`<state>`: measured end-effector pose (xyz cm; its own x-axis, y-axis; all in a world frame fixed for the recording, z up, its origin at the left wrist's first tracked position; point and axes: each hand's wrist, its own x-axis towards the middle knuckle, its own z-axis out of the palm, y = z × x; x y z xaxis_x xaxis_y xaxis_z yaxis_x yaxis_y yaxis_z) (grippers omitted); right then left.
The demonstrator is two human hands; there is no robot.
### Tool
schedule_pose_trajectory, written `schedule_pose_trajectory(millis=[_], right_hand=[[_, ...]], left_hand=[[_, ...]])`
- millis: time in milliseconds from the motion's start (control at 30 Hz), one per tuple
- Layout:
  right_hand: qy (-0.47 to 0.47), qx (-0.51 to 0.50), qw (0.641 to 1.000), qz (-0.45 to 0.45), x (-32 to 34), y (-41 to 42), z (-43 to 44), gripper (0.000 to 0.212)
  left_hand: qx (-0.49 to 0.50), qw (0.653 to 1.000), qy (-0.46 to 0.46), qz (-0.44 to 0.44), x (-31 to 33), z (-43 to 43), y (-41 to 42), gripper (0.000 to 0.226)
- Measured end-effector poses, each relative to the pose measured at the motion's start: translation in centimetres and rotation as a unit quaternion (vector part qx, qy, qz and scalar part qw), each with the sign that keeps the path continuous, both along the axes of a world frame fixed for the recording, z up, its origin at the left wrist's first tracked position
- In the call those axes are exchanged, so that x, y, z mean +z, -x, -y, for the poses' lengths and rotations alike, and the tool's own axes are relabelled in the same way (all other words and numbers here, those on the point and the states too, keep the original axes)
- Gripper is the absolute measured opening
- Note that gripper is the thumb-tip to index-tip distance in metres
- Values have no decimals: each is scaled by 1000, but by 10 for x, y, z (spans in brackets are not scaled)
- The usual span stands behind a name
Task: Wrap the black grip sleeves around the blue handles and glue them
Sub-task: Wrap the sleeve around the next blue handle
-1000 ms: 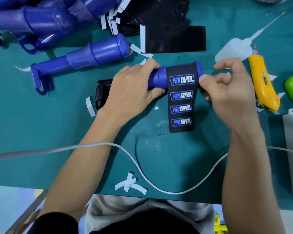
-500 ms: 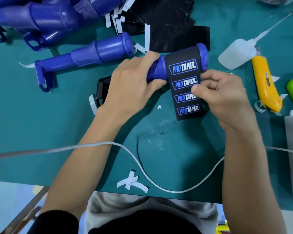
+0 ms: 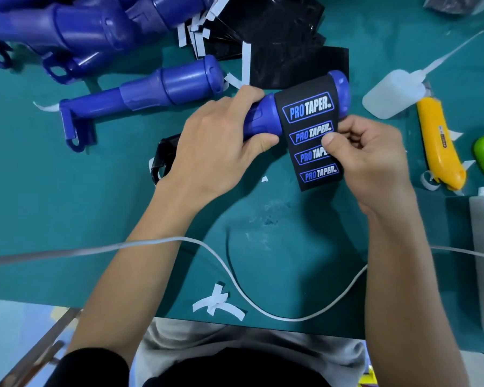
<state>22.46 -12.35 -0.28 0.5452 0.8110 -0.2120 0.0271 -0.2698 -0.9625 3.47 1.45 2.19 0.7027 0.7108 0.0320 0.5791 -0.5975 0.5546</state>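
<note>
Teal matting covers the table (image 3: 67, 219), and the work sits near its middle. The only container in sight is a translucent glue bottle (image 3: 394, 96) lying on its side toward the far right corner, its long nozzle aimed at that corner; what is inside cannot be told. Just beside it lies a yellow utility knife (image 3: 439, 146).

The blue handle (image 3: 263, 115) is held above the middle of the table. Its long axis runs left to right, and its capped end points right and slightly toward the far edge. The left hand (image 3: 215, 141) is clenched round its narrower part. A black grip sleeve (image 3: 308, 135) is draped over the thick end next to the cap. Its loose length hangs toward the near edge and shows four PRO TAPER logos. The right hand (image 3: 375, 155) pinches the sleeve's right edge between thumb and curled fingers.

A spare blue handle (image 3: 165, 90) lies toward the far left, capped end to the right. More blue handles (image 3: 67, 26) are piled at the far left corner, with a stack of black sleeves (image 3: 285, 37) along the far edge. A white cable (image 3: 235, 286) loops across the near edge beside some white paper strips (image 3: 215, 303).
</note>
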Motion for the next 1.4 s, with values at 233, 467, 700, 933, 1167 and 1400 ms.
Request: schedule_pose_trajectory(millis=[233, 467, 700, 933, 1167, 1400], right_hand=[[3, 23, 1000, 9, 0, -4, 3, 21], [1, 33, 999, 6, 3, -7, 4, 7], [-70, -4, 998, -2, 5, -3, -1, 28], [-151, -49, 987, -27, 8, 2, -5, 38], [-190, -32, 972, -131, 20, 15, -11, 67], [-129, -66, 979, -146, 24, 13, -7, 43]], left_hand=[[3, 999, 31, -6, 4, 2, 0, 53], [-2, 999, 50, 0, 4, 3, 0, 51], [-11, 993, 113, 38, 3, 5, 1, 52], [-71, 939, 306, 142, 8, 6, 1, 31], [-134, 789, 575, 167, 1, 26, -11, 62], [-175, 720, 661, 117, -16, 20, -14, 63]])
